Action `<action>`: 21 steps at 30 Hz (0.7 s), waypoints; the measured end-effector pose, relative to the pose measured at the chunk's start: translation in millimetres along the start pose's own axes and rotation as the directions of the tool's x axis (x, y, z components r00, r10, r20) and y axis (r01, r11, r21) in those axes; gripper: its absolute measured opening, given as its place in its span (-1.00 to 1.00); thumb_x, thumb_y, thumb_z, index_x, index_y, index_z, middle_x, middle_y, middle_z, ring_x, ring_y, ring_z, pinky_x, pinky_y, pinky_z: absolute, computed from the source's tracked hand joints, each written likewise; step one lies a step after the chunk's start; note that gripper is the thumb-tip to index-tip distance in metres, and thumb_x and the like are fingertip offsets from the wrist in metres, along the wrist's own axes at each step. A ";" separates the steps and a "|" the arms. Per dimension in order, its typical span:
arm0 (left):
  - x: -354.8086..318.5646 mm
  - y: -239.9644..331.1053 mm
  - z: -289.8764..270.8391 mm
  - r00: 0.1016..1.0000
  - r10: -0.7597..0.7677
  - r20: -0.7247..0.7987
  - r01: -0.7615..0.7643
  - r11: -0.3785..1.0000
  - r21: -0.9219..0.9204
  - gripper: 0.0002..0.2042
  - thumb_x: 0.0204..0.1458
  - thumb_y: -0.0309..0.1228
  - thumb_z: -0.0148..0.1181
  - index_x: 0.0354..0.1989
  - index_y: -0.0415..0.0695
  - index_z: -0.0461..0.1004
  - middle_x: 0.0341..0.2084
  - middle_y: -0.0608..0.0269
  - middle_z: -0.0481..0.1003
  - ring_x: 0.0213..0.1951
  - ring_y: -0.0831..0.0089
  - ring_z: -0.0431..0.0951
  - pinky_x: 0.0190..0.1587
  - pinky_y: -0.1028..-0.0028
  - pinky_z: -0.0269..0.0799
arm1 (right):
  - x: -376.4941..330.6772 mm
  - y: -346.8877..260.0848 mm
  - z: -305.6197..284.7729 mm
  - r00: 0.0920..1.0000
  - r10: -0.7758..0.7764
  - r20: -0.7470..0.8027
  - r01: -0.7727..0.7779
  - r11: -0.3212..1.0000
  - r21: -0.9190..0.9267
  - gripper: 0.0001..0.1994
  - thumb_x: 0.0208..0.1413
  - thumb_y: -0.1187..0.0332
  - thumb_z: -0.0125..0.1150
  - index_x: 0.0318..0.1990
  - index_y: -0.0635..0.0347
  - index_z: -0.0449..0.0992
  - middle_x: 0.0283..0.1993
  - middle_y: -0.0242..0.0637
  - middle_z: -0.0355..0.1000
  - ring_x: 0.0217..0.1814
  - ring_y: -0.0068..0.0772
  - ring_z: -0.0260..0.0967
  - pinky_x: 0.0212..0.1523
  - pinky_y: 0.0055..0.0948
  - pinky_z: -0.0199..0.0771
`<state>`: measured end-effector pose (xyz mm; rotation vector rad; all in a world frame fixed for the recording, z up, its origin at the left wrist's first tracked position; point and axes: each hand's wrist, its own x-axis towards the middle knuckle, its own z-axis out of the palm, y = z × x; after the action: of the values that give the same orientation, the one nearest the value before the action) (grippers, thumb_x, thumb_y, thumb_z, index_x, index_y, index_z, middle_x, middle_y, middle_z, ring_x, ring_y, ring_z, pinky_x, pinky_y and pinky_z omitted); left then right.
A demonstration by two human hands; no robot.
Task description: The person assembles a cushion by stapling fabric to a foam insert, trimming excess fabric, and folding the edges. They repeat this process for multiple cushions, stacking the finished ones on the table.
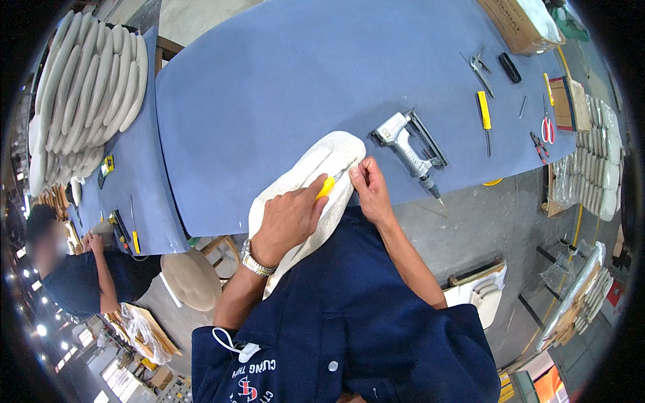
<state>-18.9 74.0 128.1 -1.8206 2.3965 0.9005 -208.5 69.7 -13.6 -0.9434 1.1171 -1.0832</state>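
An elongated off-white upholstered pad (338,143) lies with its far end on the blue table and its near end against my body. My left hand (285,225), with a metal watch at the wrist, is closed round a screwdriver (326,187) with a yellow handle. Its thin shaft points toward the pad's right edge, close to my right fingers. My right hand (371,191) pinches the fabric at that edge. Just right of the pad, a silver staple gun (408,144) rests on the table, its hose fitting toward me.
On the blue table (269,74) at right lie another yellow screwdriver (484,114), pliers (539,146), red-handled scissors (547,129) and a metal hand tool (481,72). A cardboard box (517,25) stands far right. Stacked pads (94,80) fill the left, where a co-worker (94,275) works.
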 end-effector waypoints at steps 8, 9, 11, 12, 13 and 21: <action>-13.3 -12.5 23.0 0.977 -0.072 -0.201 0.014 0.961 -0.275 -0.52 0.28 -0.31 0.16 0.37 -0.09 0.35 -0.38 -0.08 0.63 -0.40 -0.03 0.65 -0.37 0.14 0.54 | 0.3 -63.0 7.5 0.942 -0.332 -0.038 0.244 0.762 -0.599 -0.75 0.08 0.42 0.43 -0.15 0.21 0.48 -0.21 -0.21 0.45 -0.25 -0.24 0.49 -0.20 -0.31 0.53; -12.6 -13.0 23.5 0.977 -0.076 -0.201 0.015 0.958 -0.286 -0.51 0.28 -0.32 0.16 0.38 -0.09 0.34 -0.37 -0.09 0.63 -0.40 -0.02 0.66 -0.37 0.14 0.54 | 0.5 -69.4 8.0 0.941 -0.339 -0.011 0.254 0.727 -0.637 -0.76 0.08 0.43 0.43 -0.16 0.21 0.49 -0.20 -0.19 0.45 -0.24 -0.21 0.50 -0.20 -0.28 0.53; -12.0 -13.1 23.5 0.978 -0.085 -0.191 0.025 0.956 -0.293 -0.50 0.29 -0.32 0.16 0.39 -0.09 0.33 -0.36 -0.10 0.63 -0.40 -0.02 0.66 -0.36 0.15 0.54 | -0.5 -77.4 8.8 0.936 -0.349 0.042 0.275 0.652 -0.706 -0.80 0.08 0.45 0.41 -0.18 0.22 0.52 -0.17 -0.16 0.45 -0.22 -0.14 0.50 -0.19 -0.23 0.53; -11.8 -12.3 22.8 0.979 -0.090 -0.181 0.034 0.957 -0.290 -0.50 0.29 -0.32 0.16 0.39 -0.09 0.33 -0.36 -0.10 0.63 -0.40 -0.02 0.66 -0.36 0.15 0.54 | 0.7 -77.3 8.6 0.931 -0.360 0.058 0.292 0.639 -0.712 -0.82 0.09 0.46 0.39 -0.18 0.22 0.51 -0.18 -0.15 0.44 -0.22 -0.15 0.50 -0.19 -0.25 0.52; -11.8 -12.0 22.4 0.981 -0.095 -0.171 0.043 0.957 -0.286 -0.50 0.29 -0.31 0.15 0.40 -0.09 0.32 -0.36 -0.09 0.63 -0.40 -0.01 0.66 -0.37 0.16 0.54 | 3.0 -76.8 8.2 0.926 -0.371 0.074 0.308 0.625 -0.717 -0.83 0.10 0.47 0.37 -0.19 0.23 0.51 -0.18 -0.15 0.44 -0.23 -0.16 0.49 -0.20 -0.26 0.52; -14.5 -14.4 27.3 0.966 -0.085 -0.244 0.013 0.960 -0.280 -0.49 0.30 -0.28 0.15 0.41 -0.06 0.32 -0.39 0.01 0.63 -0.44 0.05 0.65 -0.40 0.19 0.53 | 0.1 -40.0 -13.4 0.991 -0.120 -0.054 0.097 0.945 -0.311 -0.90 0.26 0.44 0.26 -0.19 0.28 0.50 -0.23 -0.28 0.44 -0.30 -0.44 0.43 -0.20 -0.38 0.47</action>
<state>-10.4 96.4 103.8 -2.2096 2.4566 1.1095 -228.9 60.0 22.0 -1.2316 1.3326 -1.0558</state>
